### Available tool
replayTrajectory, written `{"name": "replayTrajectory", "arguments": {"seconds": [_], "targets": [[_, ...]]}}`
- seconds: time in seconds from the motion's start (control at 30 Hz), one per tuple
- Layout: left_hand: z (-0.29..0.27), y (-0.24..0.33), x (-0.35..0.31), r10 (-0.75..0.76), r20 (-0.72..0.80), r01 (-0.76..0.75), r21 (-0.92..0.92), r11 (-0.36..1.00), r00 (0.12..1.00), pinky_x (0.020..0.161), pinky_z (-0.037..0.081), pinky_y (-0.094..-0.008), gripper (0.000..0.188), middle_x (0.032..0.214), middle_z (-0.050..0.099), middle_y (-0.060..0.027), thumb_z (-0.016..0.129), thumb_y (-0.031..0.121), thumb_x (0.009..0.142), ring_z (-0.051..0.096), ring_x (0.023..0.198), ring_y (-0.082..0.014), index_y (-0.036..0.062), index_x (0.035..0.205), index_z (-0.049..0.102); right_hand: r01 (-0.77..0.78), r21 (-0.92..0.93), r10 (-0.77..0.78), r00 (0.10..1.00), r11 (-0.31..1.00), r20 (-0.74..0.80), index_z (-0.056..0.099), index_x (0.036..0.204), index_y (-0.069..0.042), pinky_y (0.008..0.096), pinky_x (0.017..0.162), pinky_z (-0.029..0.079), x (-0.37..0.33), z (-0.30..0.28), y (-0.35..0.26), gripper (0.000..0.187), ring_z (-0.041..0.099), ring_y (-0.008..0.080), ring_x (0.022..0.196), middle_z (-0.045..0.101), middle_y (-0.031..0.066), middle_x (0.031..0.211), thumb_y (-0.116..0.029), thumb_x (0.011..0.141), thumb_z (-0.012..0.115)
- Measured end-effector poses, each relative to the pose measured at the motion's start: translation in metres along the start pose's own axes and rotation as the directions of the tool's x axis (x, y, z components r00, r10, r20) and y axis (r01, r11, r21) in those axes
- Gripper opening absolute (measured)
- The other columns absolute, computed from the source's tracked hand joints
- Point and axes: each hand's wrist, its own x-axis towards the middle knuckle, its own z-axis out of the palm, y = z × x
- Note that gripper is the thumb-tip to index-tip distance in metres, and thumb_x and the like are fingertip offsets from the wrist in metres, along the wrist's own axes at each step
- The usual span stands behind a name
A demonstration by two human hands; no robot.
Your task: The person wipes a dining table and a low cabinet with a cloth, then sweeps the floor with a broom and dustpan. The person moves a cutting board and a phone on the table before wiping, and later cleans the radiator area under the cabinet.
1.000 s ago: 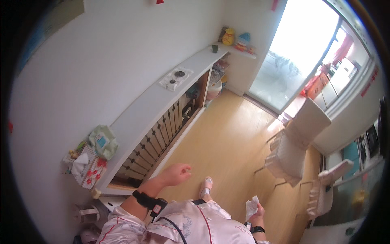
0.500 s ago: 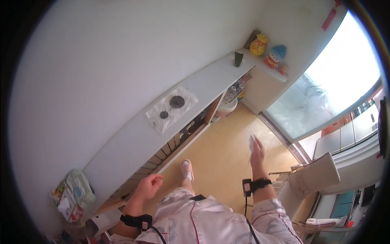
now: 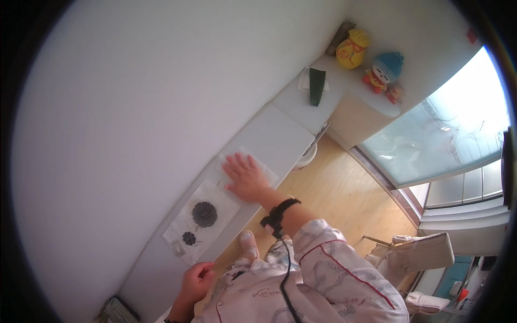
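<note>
My right hand (image 3: 249,180) lies flat on a thin white tissue (image 3: 271,173) on the grey counter, fingers spread. The tissue's edges show around the hand. Beside it is a white sheet (image 3: 219,226) bearing a large dark scalloped disc (image 3: 204,215) and a smaller dark scalloped piece (image 3: 189,238). A small clear packet (image 3: 178,248) rests near the sheet's corner. My left hand (image 3: 196,282) hangs by the counter's front edge, its fingers loosely curled, with nothing visible in it.
Farther along the counter (image 3: 280,129), a long dark green piece (image 3: 318,86) lies on white paper. A yellow pouch-shaped ornament (image 3: 353,49) and a blue-hatted doll (image 3: 385,71) stand at the far end. A covered chair (image 3: 425,252) is at right, near a frosted glass door (image 3: 441,129).
My right hand has swung left from over the floor, carrying the white tissue, and now presses it flat on the counter. The view has shifted toward the counter. My left hand stays low.
</note>
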Motion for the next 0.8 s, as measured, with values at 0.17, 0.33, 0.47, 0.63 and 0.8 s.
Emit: {"name": "replayTrajectory", "arguments": {"seconds": [0.17, 0.33, 0.47, 0.63, 0.8], "targets": [[0.032, 0.030, 0.038, -0.219, -0.153, 0.201, -0.126, 0.972, 0.964, 0.064, 0.048, -0.0246, 0.019, 0.078, 0.063, -0.0052, 0.058, 0.009, 0.085, 0.058, 0.068, -0.0099, 0.0017, 0.103, 0.061, -0.221, -0.142, 0.222, 0.975, 0.965, -0.005, 0.020, 0.145, -0.007, 0.0455, 0.113, 0.012, 0.033, -0.042, 0.144, 0.066, 0.011, 0.0283, 0.141, 0.015, 0.0101, 0.152, -0.047, 0.093, 0.033], [0.078, 0.094, 0.094, -0.214, -0.171, 0.189, -0.149, 0.971, 0.962, 0.063, 0.047, -0.0241, 0.020, 0.077, 0.062, -0.0052, 0.058, 0.008, 0.084, 0.057, 0.067, -0.0096, 0.0006, 0.103, 0.061, -0.217, 0.074, 0.207, 0.971, 0.973, 0.119, 0.021, 0.143, -0.003, 0.0418, 0.114, 0.009, 0.028, -0.057, 0.130, 0.072, 0.014, 0.0294, 0.139, 0.017, 0.0136, 0.151, -0.046, 0.089, 0.044], [0.106, 0.145, 0.161, -0.037, -0.076, 0.038, 0.011, 0.999, 0.996, 0.063, 0.047, -0.0245, 0.021, 0.078, 0.062, -0.0068, 0.059, 0.008, 0.084, 0.057, 0.068, -0.0112, -0.0001, 0.104, 0.060, 0.491, 0.239, -0.542, 0.800, 0.838, 0.258, 0.024, 0.141, -0.001, 0.0413, 0.113, 0.011, -0.025, -0.038, 0.069, 0.075, 0.017, 0.0266, 0.139, 0.023, 0.0147, 0.149, -0.041, 0.086, 0.053], [0.127, 0.191, 0.210, 0.052, -0.044, -0.047, 0.116, 0.992, 0.998, 0.064, 0.047, -0.0257, 0.023, 0.078, 0.061, -0.0087, 0.060, 0.009, 0.084, 0.058, 0.068, -0.0143, -0.0003, 0.105, 0.060, 0.386, 0.131, -0.401, 0.907, 0.913, 0.124, 0.026, 0.143, -0.007, 0.0419, 0.114, 0.009, -0.020, -0.047, 0.194, 0.072, 0.014, 0.0238, 0.140, 0.018, 0.0087, 0.152, -0.052, 0.088, 0.043], [0.144, 0.207, 0.221, 0.008, 0.053, -0.017, 0.181, 0.983, 0.999, 0.065, 0.045, -0.0223, 0.021, 0.079, 0.058, -0.0011, 0.057, 0.006, 0.087, 0.053, 0.070, -0.0073, -0.0016, 0.106, 0.058, 0.187, 0.134, -0.186, 0.982, 0.973, -0.026, 0.028, 0.141, -0.007, 0.0419, 0.114, 0.010, 0.016, -0.064, 0.270, 0.069, 0.014, 0.0252, 0.140, 0.021, 0.0097, 0.150, -0.047, 0.089, 0.045]]}}
